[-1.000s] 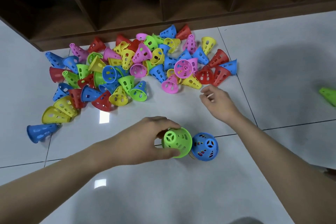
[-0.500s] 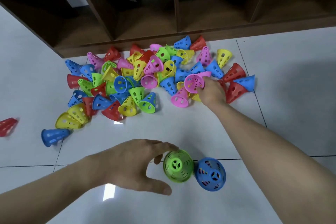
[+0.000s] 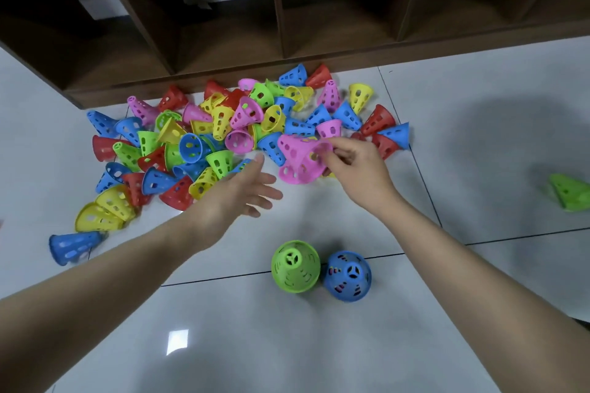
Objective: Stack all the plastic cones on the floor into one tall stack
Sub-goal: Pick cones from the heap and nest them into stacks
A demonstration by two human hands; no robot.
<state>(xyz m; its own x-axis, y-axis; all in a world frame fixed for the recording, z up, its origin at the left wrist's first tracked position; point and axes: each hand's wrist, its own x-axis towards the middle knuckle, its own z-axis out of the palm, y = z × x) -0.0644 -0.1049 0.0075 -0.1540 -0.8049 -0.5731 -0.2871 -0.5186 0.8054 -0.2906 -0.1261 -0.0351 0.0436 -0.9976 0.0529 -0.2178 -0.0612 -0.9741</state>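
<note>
A heap of several perforated plastic cones (image 3: 223,137), red, blue, yellow, green and pink, lies on the white floor against a shelf. My right hand (image 3: 354,166) pinches a pink cone (image 3: 293,148) at the heap's near edge, lifted on its side. My left hand (image 3: 242,188) hovers open, fingers spread, just left of that cone above the heap's front. Nearer to me two upright stacks stand side by side, a green-topped stack (image 3: 295,266) and a blue-topped stack (image 3: 347,276), both free of my hands.
A dark wooden shelf unit (image 3: 287,51) with open compartments borders the heap at the back. A lone green cone (image 3: 570,193) lies far right on the tiles. A blue cone (image 3: 71,246) lies apart at the left.
My left hand let go of the green-topped stack and moved forward to the heap. My right hand reached into the heap, took a pink cone and lifted it.
</note>
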